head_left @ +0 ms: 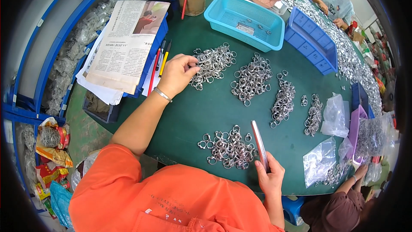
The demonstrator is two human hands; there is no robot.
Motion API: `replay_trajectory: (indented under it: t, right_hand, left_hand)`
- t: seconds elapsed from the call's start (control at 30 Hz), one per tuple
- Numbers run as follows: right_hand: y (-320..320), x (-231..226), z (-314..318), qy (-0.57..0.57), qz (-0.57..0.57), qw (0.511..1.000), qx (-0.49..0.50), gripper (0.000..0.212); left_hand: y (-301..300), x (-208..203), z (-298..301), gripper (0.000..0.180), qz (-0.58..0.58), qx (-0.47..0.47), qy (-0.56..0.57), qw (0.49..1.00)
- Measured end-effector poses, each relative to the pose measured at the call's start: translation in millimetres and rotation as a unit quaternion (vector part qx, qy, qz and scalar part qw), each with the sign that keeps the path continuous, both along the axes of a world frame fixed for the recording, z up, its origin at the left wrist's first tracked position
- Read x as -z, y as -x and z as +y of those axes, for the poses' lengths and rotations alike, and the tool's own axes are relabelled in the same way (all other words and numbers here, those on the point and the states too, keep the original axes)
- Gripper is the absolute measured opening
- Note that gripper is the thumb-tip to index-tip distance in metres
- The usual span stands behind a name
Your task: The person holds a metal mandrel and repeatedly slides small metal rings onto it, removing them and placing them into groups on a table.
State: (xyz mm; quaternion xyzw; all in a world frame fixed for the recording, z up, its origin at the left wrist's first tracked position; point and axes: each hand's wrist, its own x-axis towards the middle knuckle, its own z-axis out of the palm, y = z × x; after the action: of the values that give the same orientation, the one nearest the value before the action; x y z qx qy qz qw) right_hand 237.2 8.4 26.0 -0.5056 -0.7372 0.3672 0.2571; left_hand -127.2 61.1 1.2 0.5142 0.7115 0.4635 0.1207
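The left hand [178, 72] is set at the left edge of the largest ring pile [216, 62], thumb and fingers bent inward. That position reaches loose metal rings from the side without covering the heap. The fingertips are turned away, so whether a ring is pinched cannot be told.

The right hand [271, 175] is closed around the lower end of a slim metal rod [259, 141], possibly a ring mandrel. Gripping the end leaves the shaft and far tip exposed, pointing away from the body. The rod is just beside the near ring pile [231, 149].

Three further piles, the second [252, 79], third [282, 102] and fourth [314, 115], step off to the right. Their separation apparently keeps the rings in distinct lots.

Working limits: the turquoise basket [240, 38] and blue divided tray [309, 47] bound the far side; the pens [165, 60] and newspaper [116, 56] bound the left. Clear plastic bags [319, 161] restrict the right. The near edge of the green tabletop [184, 118] curves just in front of the torso. The widest open room lies between the left forearm and the near pile; a second passage runs between the pile rows.
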Motion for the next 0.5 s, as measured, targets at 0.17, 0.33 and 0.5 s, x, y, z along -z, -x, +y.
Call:
replay_trajectory:
  t: [0.17,0.33,0.5]
  right_hand:
    - [1,1,0,-0.002,0.006,1.000,0.004,0.029]
    - [-2,1,0,0.024,-0.005,1.000,0.007,0.029]
    - [0,1,0,0.016,-0.002,1.000,0.008,0.030]
  left_hand:
    - [-3,3,0,0.010,-0.015,-0.018,-0.006,1.000]
    - [-7,-12,-6,0.013,-0.482,0.083,-0.008,0.872]
    - [-12,-15,-11,0.014,-0.617,0.176,-0.059,0.765]
